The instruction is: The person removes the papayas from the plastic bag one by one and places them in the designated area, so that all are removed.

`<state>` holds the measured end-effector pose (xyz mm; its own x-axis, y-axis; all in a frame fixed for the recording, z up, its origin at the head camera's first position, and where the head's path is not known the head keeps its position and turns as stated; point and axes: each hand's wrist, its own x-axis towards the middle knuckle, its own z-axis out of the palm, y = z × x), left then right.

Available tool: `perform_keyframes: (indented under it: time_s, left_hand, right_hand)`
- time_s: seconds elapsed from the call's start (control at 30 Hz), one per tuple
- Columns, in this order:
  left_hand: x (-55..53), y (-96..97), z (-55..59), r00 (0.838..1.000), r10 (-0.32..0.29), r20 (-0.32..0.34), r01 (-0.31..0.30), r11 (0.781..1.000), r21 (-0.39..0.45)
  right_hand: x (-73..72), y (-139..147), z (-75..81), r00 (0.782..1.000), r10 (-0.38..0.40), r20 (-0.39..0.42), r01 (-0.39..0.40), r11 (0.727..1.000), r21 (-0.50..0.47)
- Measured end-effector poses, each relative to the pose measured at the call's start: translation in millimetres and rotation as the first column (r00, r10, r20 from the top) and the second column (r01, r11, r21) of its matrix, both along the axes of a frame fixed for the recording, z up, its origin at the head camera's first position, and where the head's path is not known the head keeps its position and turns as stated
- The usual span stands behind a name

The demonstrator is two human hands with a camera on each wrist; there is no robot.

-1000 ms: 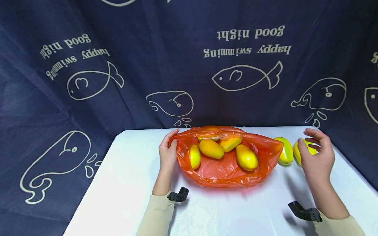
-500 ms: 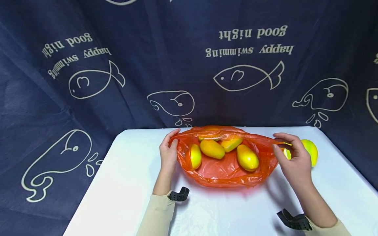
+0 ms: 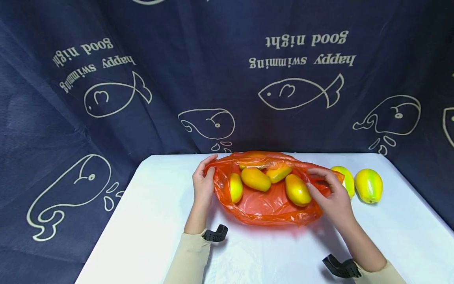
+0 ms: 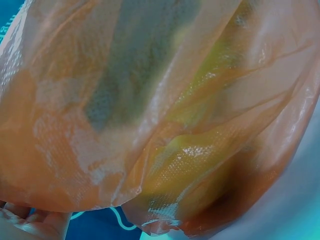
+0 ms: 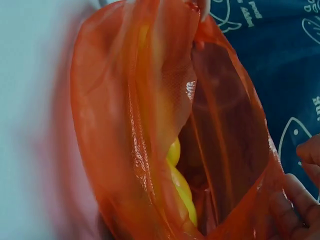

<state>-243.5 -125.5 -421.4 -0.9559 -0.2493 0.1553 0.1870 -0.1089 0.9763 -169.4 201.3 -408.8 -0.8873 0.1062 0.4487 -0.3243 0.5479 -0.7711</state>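
Note:
An orange-red plastic bag [image 3: 262, 203] lies with its mouth spread toward me in the head view, several yellow mangoes [image 3: 255, 179] inside it. At its left end my left hand [image 3: 203, 185] holds the rim, thumb on the near side. My right hand [image 3: 335, 197] is over the bag's right end, thumb and fingers apart, with the fingertips close to the rightmost mango [image 3: 298, 190] in the bag. Orange film [image 4: 75, 150] fills most of the left wrist view. Fingers [image 5: 292, 200] sit against the bag's rim in the right wrist view.
Two yellow-green mangoes lie outside the bag on the right: one mango [image 3: 369, 185] in full view, another mango [image 3: 345, 177] partly covered by the bag's corner. A white table [image 3: 170, 221] carries everything. A dark blue printed curtain [image 3: 220, 59] hangs behind it.
My right hand has moved left from beside the loose mangoes, past the bag's right corner, to above the bag's right end. The left hand keeps its place on the rim.

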Motion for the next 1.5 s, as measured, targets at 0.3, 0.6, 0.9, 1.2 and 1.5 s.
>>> perform_keyframes:
  time_s: [0.3,0.6,0.9,1.2,1.5]
  left_hand:
    - [0.2,0.2,-0.7,1.0,-0.011,-0.012,0.011,1.0,0.002]
    - [-0.6,1.4,-1.2,0.999,-0.024,-0.024,0.024,1.0,0.002]
    - [-0.6,2.4,-2.7,0.999,-0.026,-0.017,0.027,0.999,0.02]
    - [-0.4,2.1,-2.4,1.0,-0.026,-0.001,0.026,1.0,0.012]
    - [-0.7,2.3,-3.4,1.0,-0.023,0.003,0.023,1.0,0.008]
  right_hand:
    - [-10.6,6.8,-19.7,0.999,0.015,0.031,-0.016,0.999,0.045]
    - [-17.5,11.0,-34.1,0.995,0.036,0.093,-0.051,0.985,0.164]
    - [-24.2,12.2,-43.8,0.97,0.019,0.243,-0.083,0.964,0.252]
    - [-25.4,9.8,-53.6,0.954,0.035,0.297,-0.135,0.937,0.323]
    - [-25.6,6.3,-61.3,0.957,-0.038,0.289,-0.085,0.912,0.401]
